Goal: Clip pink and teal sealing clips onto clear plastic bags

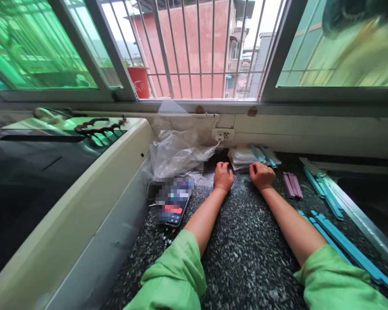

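Note:
My left hand (pixel 223 177) hovers over or rests on the dark speckled counter, fingers loosely bent and a little apart, with nothing seen in it. Beside it, my right hand (pixel 262 175) is curled into a loose fist, and no object shows in it. Just behind the hands lies a stack of clear plastic bags (pixel 242 156), with light-blue strips (pixel 267 156) on top. Pink strips (pixel 292 185) lie to the right of my right hand. A phone (pixel 177 200) with a lit, partly blurred screen lies left of my left hand.
Crumpled clear plastic (pixel 177 153) is heaped against the wall by a socket (pixel 224 134). More blue strips (pixel 349 247) lie on the right, near a sink's metal edge (pixel 364 215). A pale, dark-topped appliance (pixel 116 172) stands left. A barred window is ahead.

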The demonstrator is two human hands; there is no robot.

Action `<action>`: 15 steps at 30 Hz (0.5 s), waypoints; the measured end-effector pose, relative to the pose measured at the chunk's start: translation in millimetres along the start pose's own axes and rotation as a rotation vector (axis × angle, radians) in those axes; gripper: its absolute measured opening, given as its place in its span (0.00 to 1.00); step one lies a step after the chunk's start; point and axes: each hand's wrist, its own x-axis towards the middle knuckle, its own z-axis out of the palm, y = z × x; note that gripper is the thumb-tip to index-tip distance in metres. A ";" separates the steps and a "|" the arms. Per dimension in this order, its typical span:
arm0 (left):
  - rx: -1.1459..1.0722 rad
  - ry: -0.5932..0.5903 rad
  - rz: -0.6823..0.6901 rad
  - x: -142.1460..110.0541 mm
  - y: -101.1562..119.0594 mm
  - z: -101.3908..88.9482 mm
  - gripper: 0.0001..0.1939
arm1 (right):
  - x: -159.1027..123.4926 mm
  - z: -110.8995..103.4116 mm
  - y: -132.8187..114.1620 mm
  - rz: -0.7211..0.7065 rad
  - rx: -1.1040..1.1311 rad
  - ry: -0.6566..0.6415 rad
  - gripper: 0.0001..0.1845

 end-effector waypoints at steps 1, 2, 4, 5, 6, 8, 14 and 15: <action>0.029 -0.015 0.030 -1.7 1.2 -7.0 0.15 | -0.6 -0.2 -9.2 -0.029 0.019 -0.010 0.17; 0.059 -0.029 0.058 -1.7 1.6 -15.8 0.15 | -0.7 -0.1 -20.2 -0.049 0.036 -0.017 0.17; 0.119 -0.012 0.075 3.0 -1.3 -39.4 0.14 | 1.8 0.7 -46.5 -0.078 0.070 -0.026 0.16; 0.152 0.014 0.063 7.0 -5.3 -54.0 0.14 | 4.6 1.2 -61.0 -0.092 0.086 -0.036 0.16; 0.193 0.045 0.036 11.4 -11.0 -69.9 0.14 | 8.5 1.6 -75.9 -0.103 0.100 -0.043 0.15; 0.297 0.108 -0.063 19.4 -26.6 -103.1 0.13 | 19.0 1.8 -105.0 -0.122 0.122 -0.067 0.15; 0.553 0.072 -0.346 26.0 -73.7 -171.7 0.18 | 47.6 6.2 -167.0 -0.082 0.064 -0.234 0.14; 0.571 0.053 -0.367 25.8 -78.8 -175.9 0.19 | 49.0 8.0 -172.7 -0.079 0.059 -0.249 0.12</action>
